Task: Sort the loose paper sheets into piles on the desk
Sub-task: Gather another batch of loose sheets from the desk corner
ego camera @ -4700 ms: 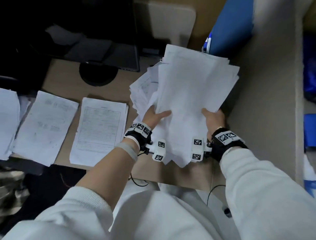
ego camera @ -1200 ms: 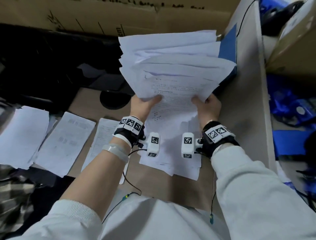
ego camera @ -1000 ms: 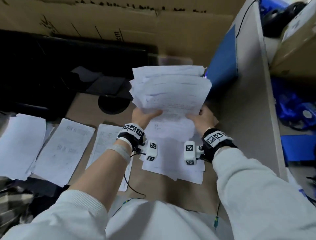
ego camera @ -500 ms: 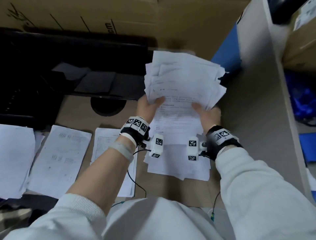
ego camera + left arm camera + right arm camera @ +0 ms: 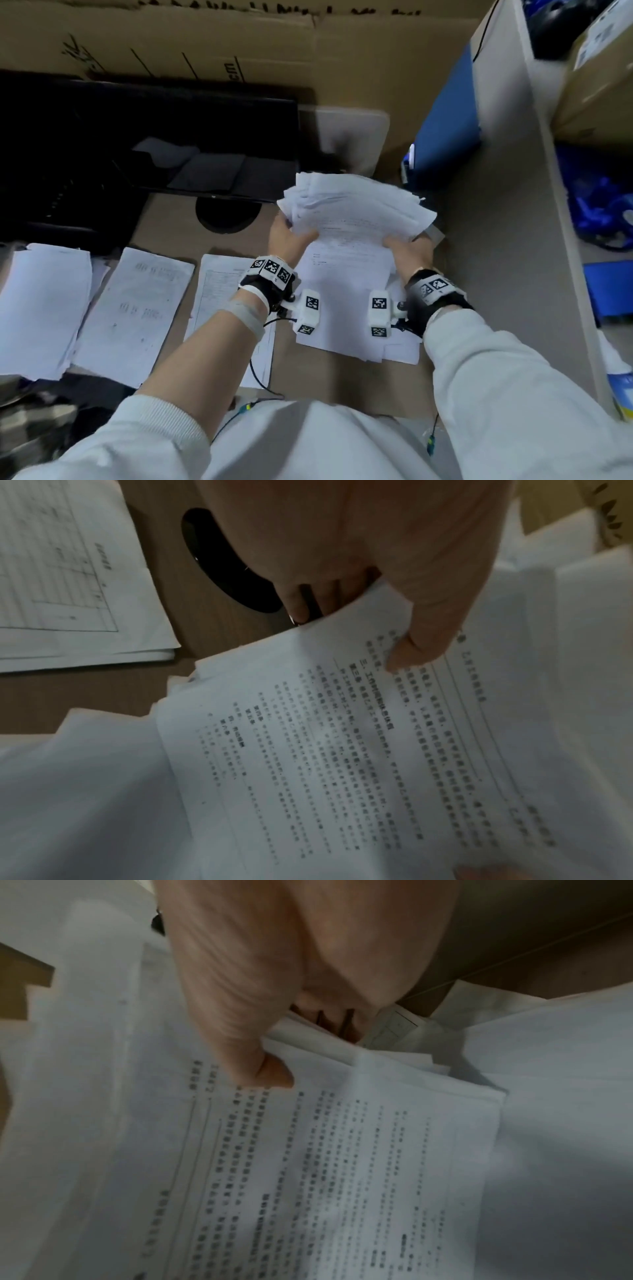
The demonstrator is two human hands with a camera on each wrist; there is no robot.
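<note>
The left hand (image 5: 289, 236) and the right hand (image 5: 409, 250) are reaching forward side by side, each gripping a near corner of a thick, fanned stack of sheets (image 5: 356, 212) that is being held tilted above the table (image 5: 171, 216). On each hand the thumb is lying on the printed top sheet while the fingers (image 5: 301, 604) are curling underneath, pinching the stack.

The stack's far edge is ragged and its sheets are slipping out of line. The print is too blurred to read in either wrist view, and the stack is hiding most of the fingers.

Directly below the hands a pile (image 5: 356, 329) is lying on the table, its near edge close to the table's front. Three more piles (image 5: 137, 315) are lying in a row to the left. A monitor base (image 5: 226, 214) is standing behind them, and a partition wall (image 5: 507, 219) is closing off the right side.
</note>
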